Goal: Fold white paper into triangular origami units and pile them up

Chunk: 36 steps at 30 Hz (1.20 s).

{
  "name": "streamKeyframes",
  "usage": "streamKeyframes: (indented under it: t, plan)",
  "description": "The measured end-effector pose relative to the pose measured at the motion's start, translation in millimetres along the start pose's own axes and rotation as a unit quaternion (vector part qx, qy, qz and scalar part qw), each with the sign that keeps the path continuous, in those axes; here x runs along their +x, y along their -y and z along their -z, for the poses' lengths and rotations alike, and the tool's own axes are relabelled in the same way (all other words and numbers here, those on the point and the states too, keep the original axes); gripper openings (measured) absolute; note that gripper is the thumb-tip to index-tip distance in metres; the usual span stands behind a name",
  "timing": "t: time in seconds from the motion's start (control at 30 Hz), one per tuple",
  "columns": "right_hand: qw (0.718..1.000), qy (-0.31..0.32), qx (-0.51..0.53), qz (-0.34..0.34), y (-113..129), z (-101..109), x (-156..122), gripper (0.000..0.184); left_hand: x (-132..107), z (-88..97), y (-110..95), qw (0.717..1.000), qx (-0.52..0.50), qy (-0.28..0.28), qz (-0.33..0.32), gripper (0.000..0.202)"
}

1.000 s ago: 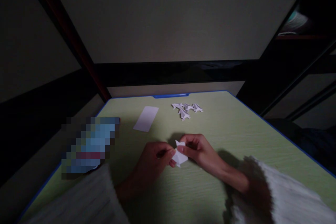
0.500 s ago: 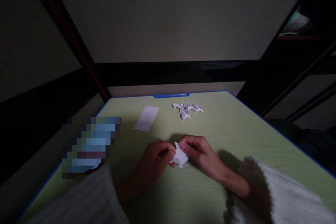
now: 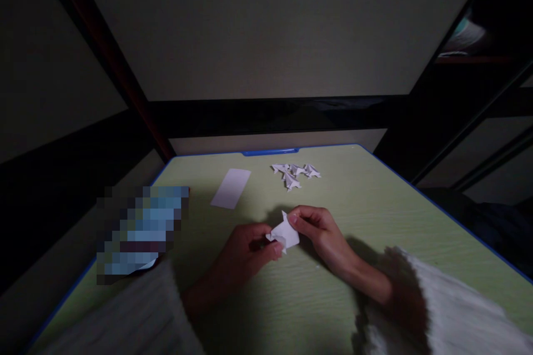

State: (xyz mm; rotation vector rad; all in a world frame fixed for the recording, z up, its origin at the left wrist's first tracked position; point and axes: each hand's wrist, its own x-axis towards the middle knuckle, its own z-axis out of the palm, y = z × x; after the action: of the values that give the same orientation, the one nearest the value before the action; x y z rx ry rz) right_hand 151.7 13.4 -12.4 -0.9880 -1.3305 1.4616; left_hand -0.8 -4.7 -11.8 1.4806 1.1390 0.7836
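Observation:
Between my two hands is a small piece of folded white paper (image 3: 286, 233), with pointed flaps sticking out at its top, left and bottom. My left hand (image 3: 245, 252) grips its lower left side, the thumb in front and the fingers partly hidden behind. At the upper right edge, my right hand (image 3: 314, 227) pinches the paper between thumb and fingers. Beyond my hands lies a cluster of several folded paper figures (image 3: 292, 180), white with pointed legs. A flat white sheet of paper (image 3: 231, 188) rests to their left.
The light green table (image 3: 358, 194) has a blue edge and a blue handle (image 3: 270, 152) at its far side. A blurred-out bluish item (image 3: 145, 233) lies at the left edge. Behind the table stands a pale panel (image 3: 266, 28) with a dark band.
The folded paper has risen slightly and shows more of its face. My left thumb has slid down to its lower edge, while my right hand keeps its pinch a little higher.

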Motion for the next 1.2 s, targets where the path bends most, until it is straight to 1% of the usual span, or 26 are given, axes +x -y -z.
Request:
streamKeyframes:
  t: [0.13, 0.27, 0.33, 0.47, 0.63, 1.0, 1.2]
  plan:
    - [1.000, 0.027, 0.009, -0.010, 2.6, -0.3, 0.1, 0.020, -0.5, -0.5, -1.8, 1.000, -0.015, -0.006, 0.017, 0.014]
    - [0.996, 0.078, 0.020, -0.025, 5.4, -1.3, -0.6, 0.021, -0.2, 1.0, -0.3, 1.000, -0.029, -0.010, 0.001, 0.014]
    - [0.995, 0.092, 0.020, -0.023, 5.6, -1.4, -0.9, 0.022, 0.2, 1.7, 1.3, 1.000, -0.026, -0.006, -0.006, 0.014]
    - [0.996, 0.089, 0.017, -0.017, 3.9, -1.2, 0.0, 0.024, 1.2, 1.3, 1.6, 1.000, -0.021, -0.007, 0.000, 0.013]
    - [0.995, 0.098, 0.022, -0.014, 2.4, -1.2, 1.7, 0.024, 0.5, -0.5, -2.8, 1.000, -0.012, -0.018, 0.011, 0.012]
    - [0.996, 0.092, 0.019, -0.005, 1.5, -1.3, 2.1, 0.026, -0.9, -2.9, -5.4, 1.000, 0.009, -0.019, 0.000, 0.015]
    - [0.995, 0.096, -0.006, -0.018, 1.5, -1.3, 1.8, 0.029, -2.7, -2.3, -3.4, 0.999, 0.040, -0.011, -0.007, 0.015]
